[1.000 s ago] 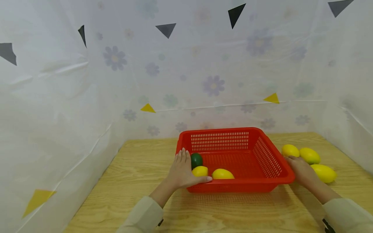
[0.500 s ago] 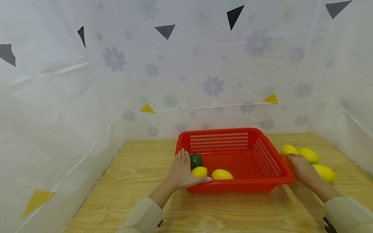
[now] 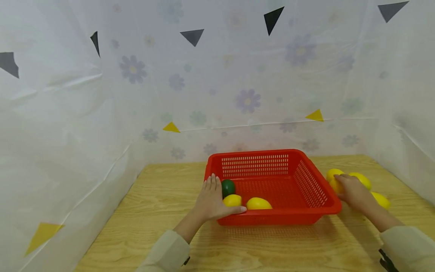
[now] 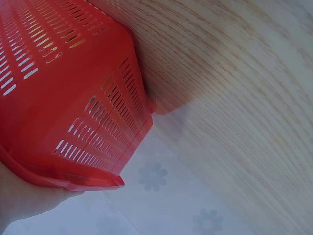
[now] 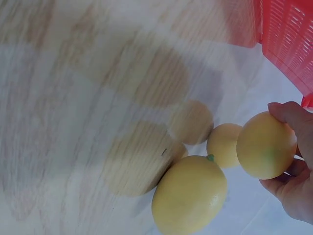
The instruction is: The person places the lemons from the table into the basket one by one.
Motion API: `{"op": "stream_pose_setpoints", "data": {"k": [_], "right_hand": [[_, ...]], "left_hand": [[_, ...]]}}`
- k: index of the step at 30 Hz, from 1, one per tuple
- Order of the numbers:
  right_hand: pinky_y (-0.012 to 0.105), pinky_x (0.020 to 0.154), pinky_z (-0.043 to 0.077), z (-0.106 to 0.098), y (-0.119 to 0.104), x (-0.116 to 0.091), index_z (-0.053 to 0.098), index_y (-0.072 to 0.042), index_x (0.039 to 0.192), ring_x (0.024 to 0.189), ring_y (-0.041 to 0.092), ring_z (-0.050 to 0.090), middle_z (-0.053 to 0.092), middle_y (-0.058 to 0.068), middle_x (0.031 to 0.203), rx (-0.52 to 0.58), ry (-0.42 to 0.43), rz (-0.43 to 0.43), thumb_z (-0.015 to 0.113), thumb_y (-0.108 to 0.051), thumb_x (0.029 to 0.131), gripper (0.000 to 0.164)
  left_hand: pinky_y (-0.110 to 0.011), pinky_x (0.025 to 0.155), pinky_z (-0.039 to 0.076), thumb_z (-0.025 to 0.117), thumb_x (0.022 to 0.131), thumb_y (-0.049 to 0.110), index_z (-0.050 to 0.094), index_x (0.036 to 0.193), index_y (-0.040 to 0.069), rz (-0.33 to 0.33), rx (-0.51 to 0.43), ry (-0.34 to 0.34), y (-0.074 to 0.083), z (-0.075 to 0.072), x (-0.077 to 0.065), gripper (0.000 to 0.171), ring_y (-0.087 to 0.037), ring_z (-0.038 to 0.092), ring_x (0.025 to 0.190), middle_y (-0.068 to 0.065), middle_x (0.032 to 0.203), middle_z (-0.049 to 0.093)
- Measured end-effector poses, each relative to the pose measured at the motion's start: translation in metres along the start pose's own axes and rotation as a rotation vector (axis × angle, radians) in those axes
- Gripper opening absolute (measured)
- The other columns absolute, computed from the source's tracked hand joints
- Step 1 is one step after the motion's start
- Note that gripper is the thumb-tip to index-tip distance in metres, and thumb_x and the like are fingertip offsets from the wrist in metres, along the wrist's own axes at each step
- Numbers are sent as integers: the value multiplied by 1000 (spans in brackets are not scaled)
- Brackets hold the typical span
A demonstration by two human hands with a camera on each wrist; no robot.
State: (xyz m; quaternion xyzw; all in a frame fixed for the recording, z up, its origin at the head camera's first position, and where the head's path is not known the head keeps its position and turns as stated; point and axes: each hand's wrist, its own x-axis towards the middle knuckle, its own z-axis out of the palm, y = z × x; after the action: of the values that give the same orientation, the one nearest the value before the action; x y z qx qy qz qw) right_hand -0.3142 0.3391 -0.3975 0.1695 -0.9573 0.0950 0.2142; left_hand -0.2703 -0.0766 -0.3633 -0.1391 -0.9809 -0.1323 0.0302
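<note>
My left hand rests on the near left corner of a red plastic basket. Its fingers lie straight along the left rim, and the thumb stretches over the front rim. Inside by that corner sit a dark green round fruit and two lemons, one beside the hand and another to its right. Outside the basket's right wall, my right hand grips a lemon between thumb and fingers. More lemons lie behind and beside that hand, including a large one with a green tip.
The basket stands on a wood-grain table. White sheeting with flower prints encloses the back and both sides. Beyond the right hand, one loose lemon lies partly hidden by the wrist.
My right hand has taken hold of a lemon and shifted slightly up and to the right, so the lemon now shows at its fingers. The left hand stays at the basket corner.
</note>
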Motion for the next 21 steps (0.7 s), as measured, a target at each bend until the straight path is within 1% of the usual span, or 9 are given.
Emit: {"op": "stream_pose_setpoints", "data": {"k": [3,9,14,21], "right_hand": [[61,76,45,-2,1,1,50,23,110,94,59,50,52,45,106,1,-9,13,76,-9,69,58],[60,74,45,-10,2,3,50,23,110,90,57,51,53,44,103,1,52,-17,77,-7,68,57],[59,72,46,-17,0,7,49,23,113,91,57,50,51,45,106,0,39,1,76,-6,69,59],[53,65,47,-27,-6,14,50,23,109,84,53,53,54,43,100,0,67,-24,76,-4,69,55]], "left_hand": [[-48,117,9,48,70,79,12,147,-2,0,-3,-3,0,0,0,117,-36,8,144,-19,156,5],[-49,117,9,47,70,81,12,147,-1,0,-6,-5,-1,1,0,118,-36,7,144,-19,156,5],[-49,117,9,47,69,81,11,148,-1,-3,-9,-4,-1,0,1,119,-36,7,144,-19,156,5],[-49,117,9,46,69,82,12,147,-2,3,-3,-4,-1,1,0,120,-36,8,144,-20,155,5]]}}
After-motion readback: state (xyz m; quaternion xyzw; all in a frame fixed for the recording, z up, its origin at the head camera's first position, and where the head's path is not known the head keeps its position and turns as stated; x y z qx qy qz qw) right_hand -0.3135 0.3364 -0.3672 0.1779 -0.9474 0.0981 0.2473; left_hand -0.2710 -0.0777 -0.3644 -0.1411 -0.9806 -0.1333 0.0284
